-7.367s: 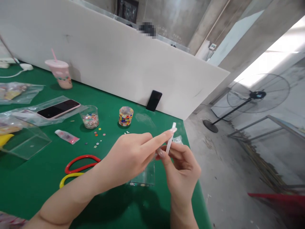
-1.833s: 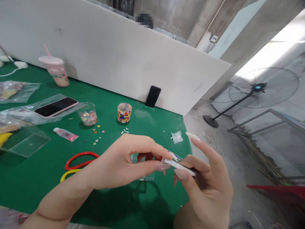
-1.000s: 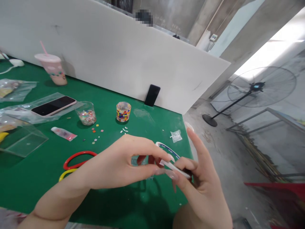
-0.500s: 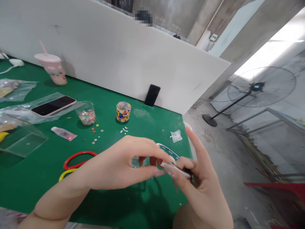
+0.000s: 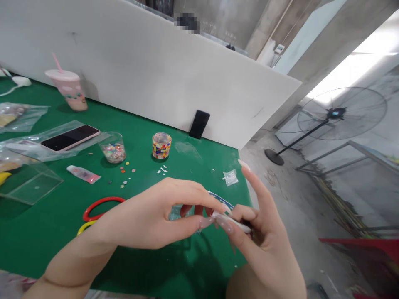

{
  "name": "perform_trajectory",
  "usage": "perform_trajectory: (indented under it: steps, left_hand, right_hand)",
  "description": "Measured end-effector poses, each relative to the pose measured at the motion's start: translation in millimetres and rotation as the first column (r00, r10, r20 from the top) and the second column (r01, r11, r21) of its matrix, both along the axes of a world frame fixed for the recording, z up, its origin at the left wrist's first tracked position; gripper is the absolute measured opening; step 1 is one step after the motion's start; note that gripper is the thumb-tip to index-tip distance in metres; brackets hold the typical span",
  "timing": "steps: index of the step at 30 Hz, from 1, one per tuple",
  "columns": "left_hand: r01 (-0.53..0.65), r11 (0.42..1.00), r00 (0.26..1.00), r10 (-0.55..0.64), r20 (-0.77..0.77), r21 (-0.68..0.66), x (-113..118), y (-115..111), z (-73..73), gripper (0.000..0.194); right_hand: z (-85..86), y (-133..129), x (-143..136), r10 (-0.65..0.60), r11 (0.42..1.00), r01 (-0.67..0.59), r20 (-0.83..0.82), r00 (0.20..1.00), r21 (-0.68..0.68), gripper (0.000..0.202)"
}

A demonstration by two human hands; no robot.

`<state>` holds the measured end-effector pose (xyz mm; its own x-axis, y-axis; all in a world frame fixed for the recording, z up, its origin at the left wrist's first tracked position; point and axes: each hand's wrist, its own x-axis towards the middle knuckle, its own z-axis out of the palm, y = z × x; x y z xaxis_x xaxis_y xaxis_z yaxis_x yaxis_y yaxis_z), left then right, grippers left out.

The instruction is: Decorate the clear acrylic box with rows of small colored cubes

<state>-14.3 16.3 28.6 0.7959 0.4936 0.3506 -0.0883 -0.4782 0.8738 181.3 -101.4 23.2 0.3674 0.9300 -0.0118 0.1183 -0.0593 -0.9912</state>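
A thin white strip (image 5: 237, 224) lies pinched between the two hands above the near right corner of the green table (image 5: 146, 265). Only a short stretch of it shows: its left end is buried under the fingertips, its right end runs behind the knuckles, and what it is made of is hard to make out. Just behind it a blue-and-white curved piece (image 5: 222, 199) peeks out over the fingers, mostly covered.

The left hand (image 5: 156, 216) comes in from the left with thumb and forefinger closed together on the strip's left end. The right hand (image 5: 264, 245) closes its thumb and bent fingers on the strip from below and the right, while its forefinger points up and away, touching nothing. So the strip sits right at the meeting of both grips, slanting down towards the right.

Below the left hand a clear plastic piece (image 5: 179, 212) is partly hidden. Left of it lie a red ring (image 5: 93, 206) and a yellow ring (image 5: 83, 227), the latter cut off by the forearm. Farther back stand a mosaic cup (image 5: 162, 145), a glass of small coloured bits (image 5: 114, 148), and a phone (image 5: 70, 137) on a plastic bag. A tiny clear bag (image 5: 231, 177) lies near the table's right edge.
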Motion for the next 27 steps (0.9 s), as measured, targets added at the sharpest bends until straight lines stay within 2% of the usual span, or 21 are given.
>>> perform_trajectory:
  steps: [9, 16, 21, 27]
  left_hand:
    - [0.072, 0.996, 0.997, -0.071, 0.017, -0.045, 1, 4, -5.1, 0.029]
    - [0.046, 0.997, 0.999, -0.046, 0.005, -0.061, 2, 3, -6.7, 0.029]
    - [0.067, 0.996, 0.997, -0.068, -0.018, -0.054, 2, 6, -8.1, 0.032]
    - [0.042, 0.997, 0.999, -0.042, -0.009, -0.070, 4, 5, -8.4, 0.031]
  right_hand:
    - [-7.5, 2, 8, 0.053, 0.997, -0.056, 0.049, 0.997, 0.046, 0.075]
    - [-8.5, 0, 11, 0.070, 0.996, -0.076, 0.104, 0.992, 0.050, 0.073]
    - [-5.1, 0, 10, 0.084, 0.996, -0.086, 0.070, 0.994, 0.012, 0.078]
    - [-1.7, 1, 7, 0.075, 0.997, -0.075, 0.039, 0.996, -0.010, 0.079]
